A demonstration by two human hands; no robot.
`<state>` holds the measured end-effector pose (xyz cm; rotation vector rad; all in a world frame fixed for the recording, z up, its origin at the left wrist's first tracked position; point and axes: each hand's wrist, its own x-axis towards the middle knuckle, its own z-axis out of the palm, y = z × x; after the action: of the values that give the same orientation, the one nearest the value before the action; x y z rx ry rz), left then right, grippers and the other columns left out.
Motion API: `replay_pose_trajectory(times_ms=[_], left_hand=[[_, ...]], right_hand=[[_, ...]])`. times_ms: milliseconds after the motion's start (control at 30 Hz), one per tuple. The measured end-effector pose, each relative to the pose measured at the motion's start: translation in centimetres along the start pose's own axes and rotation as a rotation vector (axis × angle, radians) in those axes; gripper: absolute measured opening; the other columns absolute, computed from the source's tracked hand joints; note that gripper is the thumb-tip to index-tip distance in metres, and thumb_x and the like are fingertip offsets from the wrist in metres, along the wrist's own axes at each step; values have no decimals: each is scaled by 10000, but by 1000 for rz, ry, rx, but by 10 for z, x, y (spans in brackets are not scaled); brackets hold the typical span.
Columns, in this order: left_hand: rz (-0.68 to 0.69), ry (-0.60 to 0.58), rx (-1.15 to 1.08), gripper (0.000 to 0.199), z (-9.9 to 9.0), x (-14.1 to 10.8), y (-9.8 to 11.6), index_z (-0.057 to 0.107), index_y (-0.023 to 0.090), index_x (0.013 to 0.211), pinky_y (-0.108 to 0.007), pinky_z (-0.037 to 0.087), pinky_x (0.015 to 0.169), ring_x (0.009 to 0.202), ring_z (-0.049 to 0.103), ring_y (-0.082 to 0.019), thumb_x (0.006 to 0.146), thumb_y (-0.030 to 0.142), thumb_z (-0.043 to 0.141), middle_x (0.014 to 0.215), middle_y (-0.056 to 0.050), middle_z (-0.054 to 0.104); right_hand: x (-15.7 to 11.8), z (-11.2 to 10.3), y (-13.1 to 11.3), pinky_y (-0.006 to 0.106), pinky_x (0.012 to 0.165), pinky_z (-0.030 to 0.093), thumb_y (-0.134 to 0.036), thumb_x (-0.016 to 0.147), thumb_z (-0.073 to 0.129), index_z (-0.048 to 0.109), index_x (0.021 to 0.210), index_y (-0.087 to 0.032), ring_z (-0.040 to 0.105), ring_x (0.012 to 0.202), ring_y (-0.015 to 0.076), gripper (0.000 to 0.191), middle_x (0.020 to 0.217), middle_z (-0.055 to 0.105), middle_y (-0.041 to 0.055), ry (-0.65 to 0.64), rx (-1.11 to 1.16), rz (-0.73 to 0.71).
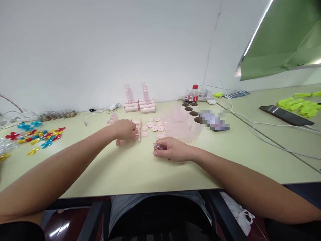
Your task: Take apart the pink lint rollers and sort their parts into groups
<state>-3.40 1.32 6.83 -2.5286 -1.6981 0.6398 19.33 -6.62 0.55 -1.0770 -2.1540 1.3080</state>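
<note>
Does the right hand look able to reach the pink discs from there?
Likely yes: the right hand is close to the pink discs, nothing visibly between, though it holds a small clear piece.

Left forearm (70,165) stretches diagonally forward, bare below dark sleeve (21,231); left grip (127,129) knuckles-up, fingers curled downward, tips hidden. Bare right forearm (240,179) angles inward; right grip (173,149) nearer body, thumb and bent fingers pinched together. Grips apart.
</note>
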Motion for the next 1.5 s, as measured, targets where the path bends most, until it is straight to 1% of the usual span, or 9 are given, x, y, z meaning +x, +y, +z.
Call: replay_pose_trajectory(times_ms=[233,700,900,1033,1100,1200,1300,1400,1500], left_hand=[[17,51,57,208,31,-1,-4,605,207,936,-339,431,622,800,666,-292,844,369,514,936,-119,681],[127,171,117,249,44,12,-15,612,208,874,-321,424,627,798,660,-258,927,353,417,936,-91,691],[51,163,35,258,40,6,-15,607,218,1010,-330,440,640,874,663,-282,885,386,456,1017,-99,705],[-97,226,-116,375,24,2,-28,574,237,1186,-326,460,665,950,657,-280,856,365,452,1111,-93,709],[-213,251,-193,407,15,5,-35,570,216,1208,-326,471,660,946,660,-281,862,379,429,1098,-108,720],[-328,218,-231,461,5,17,-37,571,176,1218,-336,487,662,967,662,-306,830,406,476,1075,-140,730],[-347,138,-233,501,-1,32,-32,572,141,1212,-346,495,671,920,679,-320,806,429,516,887,-147,755],[-349,86,-221,457,-1,44,-28,634,157,1105,-346,498,685,863,697,-323,765,459,584,751,-136,750],[-326,53,-227,401,4,53,-28,673,171,1001,-352,500,677,765,704,-309,713,450,659,714,-131,746]], right_hand=[[2,0,5,211,506,340,-386,834,628,481,712,-187,437,547,80,276,629,453,-65,-25,49,27],[-1,0,0,200,449,393,-368,849,626,501,735,-184,447,485,69,250,601,460,-72,-36,145,82],[-1,-1,-2,202,417,397,-409,874,590,510,772,-188,459,459,72,257,623,500,-56,35,184,110],[0,-1,-2,213,427,392,-416,874,574,504,771,-193,467,465,82,256,624,491,-54,58,160,108],[3,2,-3,235,496,429,-387,867,574,537,780,-186,520,532,105,222,660,528,-34,89,38,78],[15,11,-7,292,710,479,-269,835,585,632,866,-165,612,786,171,118,851,638,40,167,-334,-131],[33,25,-14,338,747,483,-213,826,549,659,1027,-159,630,925,239,235,1146,622,125,123,-739,-307],[55,34,-19,343,645,478,-217,836,519,642,1113,-174,651,884,278,306,1184,586,172,67,-1001,-238],[73,35,-19,327,614,467,-213,844,510,602,1174,-166,660,846,275,346,1069,626,170,33,-1040,-145]])
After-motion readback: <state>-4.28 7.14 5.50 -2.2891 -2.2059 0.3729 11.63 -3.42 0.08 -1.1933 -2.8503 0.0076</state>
